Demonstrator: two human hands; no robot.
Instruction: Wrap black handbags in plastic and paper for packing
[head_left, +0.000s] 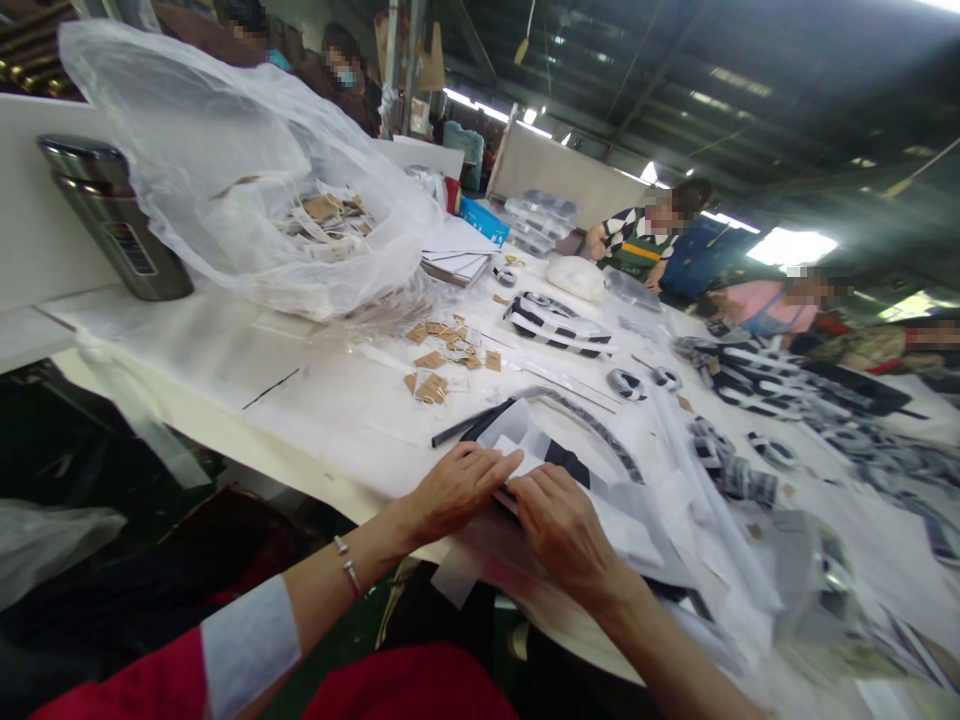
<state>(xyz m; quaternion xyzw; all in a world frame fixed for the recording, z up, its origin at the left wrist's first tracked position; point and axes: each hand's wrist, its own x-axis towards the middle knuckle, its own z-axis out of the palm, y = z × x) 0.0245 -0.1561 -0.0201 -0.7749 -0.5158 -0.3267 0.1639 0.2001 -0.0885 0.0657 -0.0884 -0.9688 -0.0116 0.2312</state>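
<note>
Head view: my left fingers (486, 468) and right fingers (538, 484) are curled narrow at the white-and-black bundle (630, 525), which lies at the near edge of the bench (337, 415). Whether they pinch or only press, I cannot tell. Judged risks: uneven pressure could crease the loose white layer; a pull toward me could drag it off; the curved grey strip (604, 428) beyond could snag.

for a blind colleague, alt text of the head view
A person's left hand and right hand touch a black-and-white piece on a white table. Beyond are brown hang tags, a translucent plastic bag and a metal flask.
</note>
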